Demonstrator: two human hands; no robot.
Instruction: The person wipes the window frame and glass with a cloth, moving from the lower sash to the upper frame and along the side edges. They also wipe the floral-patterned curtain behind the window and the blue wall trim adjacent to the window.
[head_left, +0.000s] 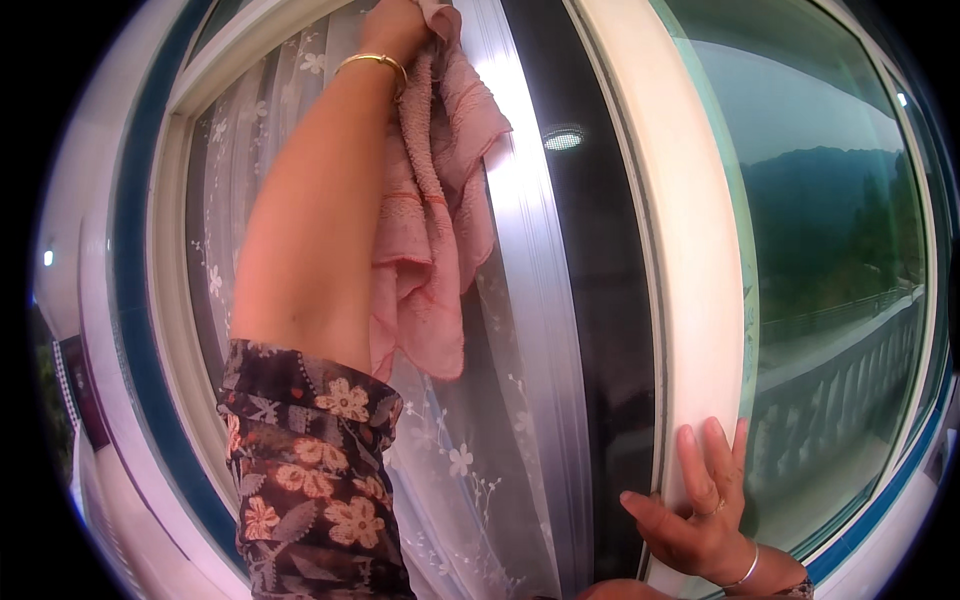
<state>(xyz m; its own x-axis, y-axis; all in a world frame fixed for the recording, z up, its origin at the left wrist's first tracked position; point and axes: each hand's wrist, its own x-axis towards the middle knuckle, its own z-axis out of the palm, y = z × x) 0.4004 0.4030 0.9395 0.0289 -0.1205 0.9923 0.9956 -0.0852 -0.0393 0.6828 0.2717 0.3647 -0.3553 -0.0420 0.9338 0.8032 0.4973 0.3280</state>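
Observation:
My left hand (396, 31) is raised to the top edge of the picture and grips a pink terry cloth (431, 247). The cloth hangs in folds below it, in front of a silvery metal window-frame upright (536, 262). Part of the fingers is hidden by the cloth and the picture's edge. Low on the right, my right hand (701, 502) rests with spread fingers against a wide cream window-frame post (697, 262). It holds nothing. A gold bangle circles the left wrist, and the right wrist wears a pale bangle.
A white lace curtain (457, 457) with flower embroidery hangs behind the window on the left. A dark screen panel (600, 300) fills the gap beside the post. On the right, a glass pane (825, 225) reflects mountains and a balustrade. Blue trim (139, 315) borders the window.

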